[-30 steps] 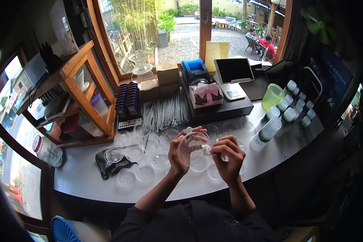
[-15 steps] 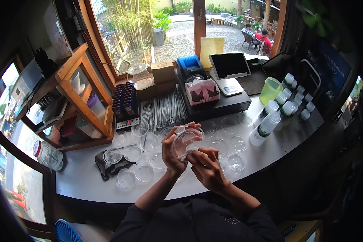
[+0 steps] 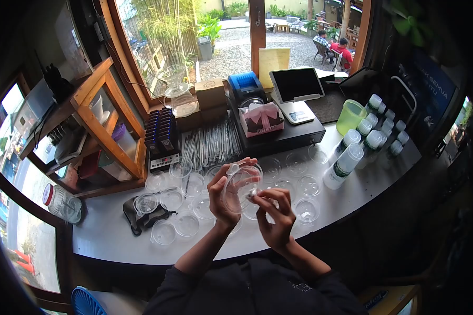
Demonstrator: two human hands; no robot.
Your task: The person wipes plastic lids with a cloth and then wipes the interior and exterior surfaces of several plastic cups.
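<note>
A clear plastic cup lid (image 3: 239, 190) is held up over the counter, its rim gripped by my left hand (image 3: 222, 205). My right hand (image 3: 276, 214) is pinched around a small whitish wad, perhaps tissue (image 3: 253, 192), at the lid's right side; what it is exactly I cannot make out. Below and around both hands, several more clear lids lie spread over the counter, among them one lid at the front left (image 3: 186, 224) and another at the right (image 3: 307, 210).
Behind the lids lie wrapped straws (image 3: 213, 142), a pink-and-black tissue box (image 3: 261, 119) and a tablet on a stand (image 3: 297, 85). Stacked cups (image 3: 344, 160) and a green container (image 3: 351, 117) stand at right. A black strap-like item (image 3: 139, 218) and a jar (image 3: 63, 203) sit left.
My right hand has shifted from the lid's lower edge up and slightly right, and the whitish wad now shows between its fingertips. My left hand still holds the lid, turned slightly.
</note>
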